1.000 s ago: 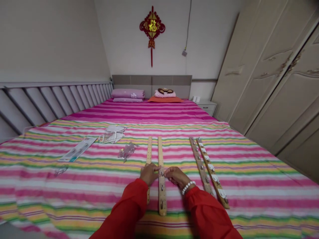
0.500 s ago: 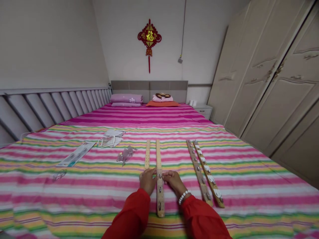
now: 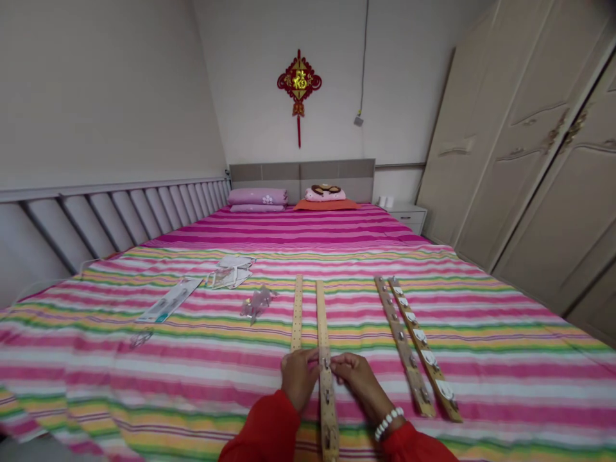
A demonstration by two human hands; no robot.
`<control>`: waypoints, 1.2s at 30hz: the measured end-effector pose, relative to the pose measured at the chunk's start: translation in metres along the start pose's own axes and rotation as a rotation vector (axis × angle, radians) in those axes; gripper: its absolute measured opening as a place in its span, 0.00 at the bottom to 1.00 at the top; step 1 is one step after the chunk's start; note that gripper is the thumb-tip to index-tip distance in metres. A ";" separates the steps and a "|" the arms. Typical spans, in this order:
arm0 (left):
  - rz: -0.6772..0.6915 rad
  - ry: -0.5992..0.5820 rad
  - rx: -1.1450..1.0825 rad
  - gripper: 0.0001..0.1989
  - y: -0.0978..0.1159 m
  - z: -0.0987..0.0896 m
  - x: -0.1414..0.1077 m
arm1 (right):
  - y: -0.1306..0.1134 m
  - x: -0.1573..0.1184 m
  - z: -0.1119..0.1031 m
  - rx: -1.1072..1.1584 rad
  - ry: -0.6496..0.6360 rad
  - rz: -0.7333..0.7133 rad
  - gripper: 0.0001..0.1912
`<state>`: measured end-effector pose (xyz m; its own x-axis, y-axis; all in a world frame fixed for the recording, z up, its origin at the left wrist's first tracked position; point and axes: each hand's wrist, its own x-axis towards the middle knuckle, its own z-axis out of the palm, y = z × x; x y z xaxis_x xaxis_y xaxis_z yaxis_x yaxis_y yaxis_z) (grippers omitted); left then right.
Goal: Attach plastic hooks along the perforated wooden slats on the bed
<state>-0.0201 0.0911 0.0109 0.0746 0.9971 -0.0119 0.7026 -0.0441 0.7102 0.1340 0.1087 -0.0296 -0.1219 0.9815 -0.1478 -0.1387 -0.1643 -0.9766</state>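
Observation:
A long wooden strip (image 3: 321, 314) lies lengthwise in front of me, with several metal hooks along its near half. My left hand (image 3: 299, 378) is closed at its left edge, thumb and finger pressed on the wood. From the right, my right hand (image 3: 359, 378) closes with bent fingers at the uppermost metal hook (image 3: 325, 363); its exact grip is too small to make out. Beside my left hand lies a second, perforated wooden strip (image 3: 297, 308), its near end hidden. Right of my hands are a brown hook strip (image 3: 400, 337) and another strip with white backings (image 3: 423, 350).
Everything lies on a bed with a striped sheet (image 3: 192, 385). To the left are a small plastic bag (image 3: 258, 303), white packets (image 3: 233, 271), a long flat package (image 3: 171, 299) and a thin wire-like bundle (image 3: 142, 337). Folded bedding (image 3: 258, 196) is by the headboard (image 3: 341, 168).
The view has shifted, so the whole scene sits lower and further right. My hands stay at the same hook on the strip, with only slight finger movement.

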 end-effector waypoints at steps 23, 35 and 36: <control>-0.133 0.445 0.582 0.13 -0.062 -0.117 0.110 | 0.002 0.005 -0.002 -0.035 0.033 0.036 0.27; 0.320 0.647 -0.171 0.11 -0.056 -0.092 0.016 | -0.003 -0.003 -0.001 0.013 0.054 -0.031 0.23; 0.293 0.643 -0.234 0.11 -0.051 -0.088 0.007 | -0.003 -0.004 -0.001 0.033 0.064 -0.030 0.22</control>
<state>-0.1179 0.1059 0.0369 -0.2431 0.7889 0.5644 0.5432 -0.3713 0.7530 0.1359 0.1058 -0.0258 -0.0539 0.9902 -0.1289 -0.1735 -0.1364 -0.9753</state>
